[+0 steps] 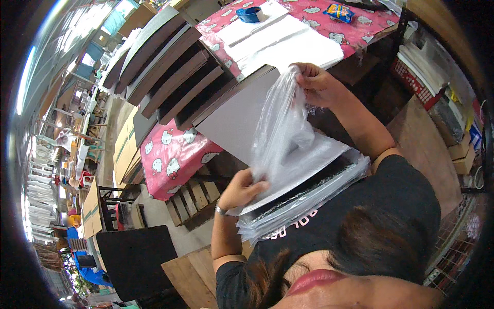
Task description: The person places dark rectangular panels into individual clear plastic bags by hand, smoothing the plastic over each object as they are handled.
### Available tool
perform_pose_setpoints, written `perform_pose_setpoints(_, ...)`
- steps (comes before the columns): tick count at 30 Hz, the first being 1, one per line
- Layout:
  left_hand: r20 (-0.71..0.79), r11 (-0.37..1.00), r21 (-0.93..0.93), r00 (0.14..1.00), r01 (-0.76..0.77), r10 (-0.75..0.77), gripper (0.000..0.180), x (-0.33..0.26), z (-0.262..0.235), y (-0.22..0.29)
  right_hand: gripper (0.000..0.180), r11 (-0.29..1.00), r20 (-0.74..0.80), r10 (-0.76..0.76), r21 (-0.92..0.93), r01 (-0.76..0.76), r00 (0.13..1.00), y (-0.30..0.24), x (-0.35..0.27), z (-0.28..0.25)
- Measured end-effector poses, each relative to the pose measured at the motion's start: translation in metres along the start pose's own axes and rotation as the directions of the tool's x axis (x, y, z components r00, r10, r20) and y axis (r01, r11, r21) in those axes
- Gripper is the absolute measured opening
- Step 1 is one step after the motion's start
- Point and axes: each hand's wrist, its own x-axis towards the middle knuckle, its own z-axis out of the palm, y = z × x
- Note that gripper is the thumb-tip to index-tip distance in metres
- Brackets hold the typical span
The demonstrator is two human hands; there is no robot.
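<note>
Daylight enters from the open left side, where a pale streak runs along the curved rim. The clear plastic bag (pixel 288 139) catches soft white glare on its folds. Shadow fills the gaps beneath the stacked dark boards (pixel 170 67). Fisheye bending warps straight edges near the black circular border. Dark hair at the lower edge is close and blurred.

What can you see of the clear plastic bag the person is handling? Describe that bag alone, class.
The clear plastic bag is thin, glossy and crumpled, see-through with white glints. It is pulled over the near end of a flat grey board, with its loose end bunched upward. The right hand pinches the raised top; the left hand grips its lower edge against the board. The near end rests against the person's black shirt.
</note>
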Motion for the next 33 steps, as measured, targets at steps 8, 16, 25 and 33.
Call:
perform_pose_setpoints(8, -0.302, 0.742, -0.481, 0.883, -0.467, 0.360, 0.035, -0.006, -0.053, -0.049, 0.012, 0.776, 0.186, 0.383, -0.596, -0.207, 0.905, 0.003, -0.012, -0.027)
perform_pose_setpoints(16, -0.390, 0.468, -0.684, 0.822, -0.560, 0.414, 0.048, 0.016, -0.080, -0.032, 0.045, 0.932, 0.006, 0.141, -0.337, -0.130, 0.990, -0.008, 0.004, -0.028)
perform_pose_setpoints(25, -0.749, 0.797, 0.604, 0.340, -0.006, 0.569, 0.036, 0.058, -0.049, -0.002, 0.046, -0.159, 0.120, -0.526, -0.986, 0.041, 0.842, 0.033, -0.008, -0.007)
perform_pose_setpoints(33, -0.495, 0.975, -0.129, 0.864, -0.180, 0.094, 0.017, -0.002, -0.059, -0.005, 0.017, 0.878, -0.271, 0.219, -0.363, -0.311, 0.937, -0.007, -0.026, -0.029)
